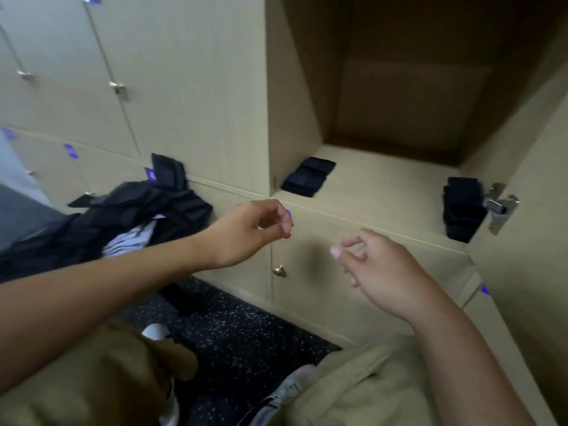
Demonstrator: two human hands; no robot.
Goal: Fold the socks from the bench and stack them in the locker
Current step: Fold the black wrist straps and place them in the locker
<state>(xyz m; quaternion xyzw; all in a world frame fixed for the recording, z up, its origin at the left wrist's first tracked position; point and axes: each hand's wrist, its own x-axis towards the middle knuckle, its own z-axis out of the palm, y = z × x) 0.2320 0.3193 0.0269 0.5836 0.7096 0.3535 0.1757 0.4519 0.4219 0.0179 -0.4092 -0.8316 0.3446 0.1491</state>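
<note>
An open wooden locker [378, 186] fills the upper right. On its floor lie a folded black sock stack [308, 176] at the front left and a taller black stack [462, 207] at the right by the hinge. A heap of loose black socks [144, 207] lies on the bench at the left, with a white striped item under it. My left hand [249, 232] hovers in front of the locker's lower edge, fingers loosely curled, holding nothing. My right hand [378, 265] hangs lower and to the right, also loosely curled and holding nothing.
The locker's open door [528, 241] stands at the right with a metal hinge [499, 204]. Closed locker doors [184, 87] cover the wall at the left. A small brass knob [279, 271] sits below my left hand. Dark speckled floor [239, 327], my knees and shoes are below.
</note>
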